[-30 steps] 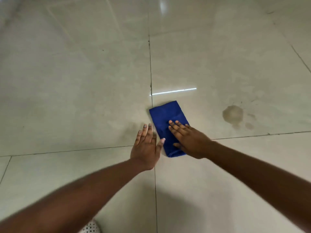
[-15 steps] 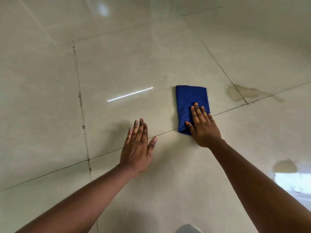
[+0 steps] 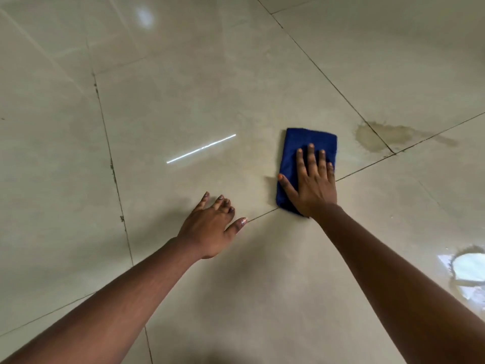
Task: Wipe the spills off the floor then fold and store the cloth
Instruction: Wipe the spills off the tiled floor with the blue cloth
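Note:
A folded blue cloth [image 3: 307,143] lies flat on the beige tiled floor [image 3: 199,82]. My right hand [image 3: 312,185] presses down on the cloth's near half, palm flat and fingers spread. My left hand [image 3: 212,227] rests on the bare floor to the left of the cloth, fingers slightly curled, holding nothing. A brownish spill [image 3: 380,135] spreads across a tile joint to the right of the cloth, apart from it. Another wet patch [image 3: 469,266] shines at the right edge.
Dark grout lines cross the floor. A bright streak of reflected light [image 3: 200,148] lies on the tile left of the cloth.
My right hand has slid the cloth rightwards, closer to the brownish spill. My left hand has stayed on the floor and is now farther from the cloth. The view has turned right.

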